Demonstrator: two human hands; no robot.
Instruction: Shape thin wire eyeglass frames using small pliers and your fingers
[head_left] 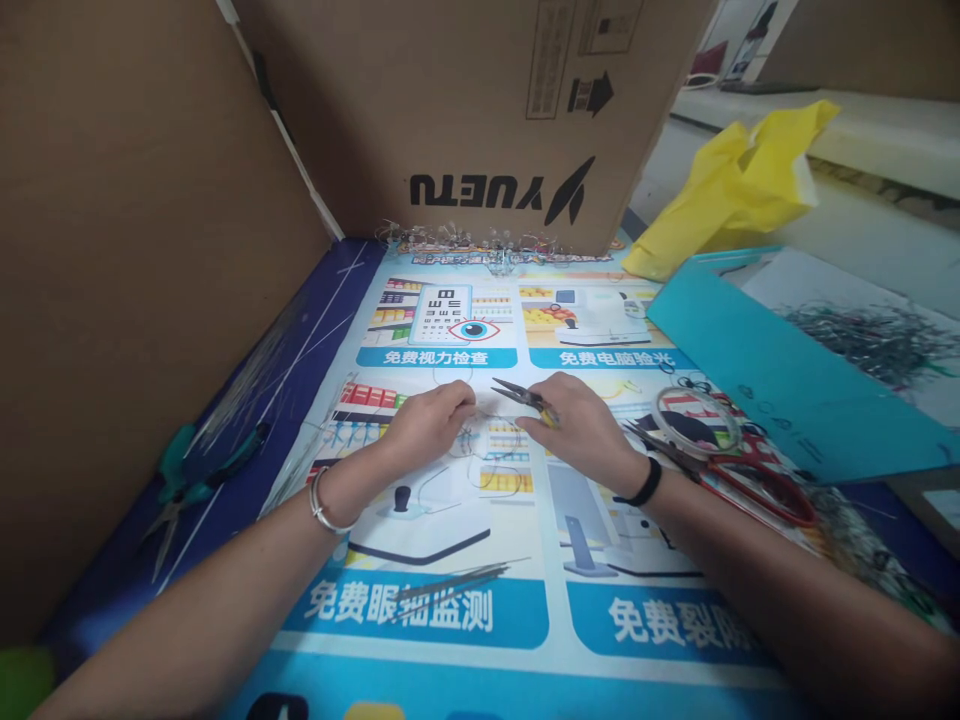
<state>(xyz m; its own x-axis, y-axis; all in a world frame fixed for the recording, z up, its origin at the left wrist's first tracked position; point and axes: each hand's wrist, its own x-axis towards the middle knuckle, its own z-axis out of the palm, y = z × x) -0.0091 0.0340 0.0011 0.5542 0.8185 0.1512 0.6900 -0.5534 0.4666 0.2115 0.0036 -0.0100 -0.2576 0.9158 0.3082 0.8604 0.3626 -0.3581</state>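
My left hand point(429, 420) is closed in a pinch on a thin wire point(480, 462) that loops down over the printed poster point(450, 600). My right hand point(581, 425) is closed around small needle-nose pliers point(517, 394), whose tips point left toward the left hand's fingers. Both hands rest close together near the poster's middle. A silver bangle sits on my left wrist, a black band on my right.
Red-handled scissors point(750, 480) and a wire coil point(694, 420) lie right of my right hand. Teal pliers point(187, 480) lie at left. A bundle of straight wires point(450, 582) lies near me. A cardboard box point(480, 110), a teal tray point(780, 380) and a yellow bag point(742, 180) stand behind.
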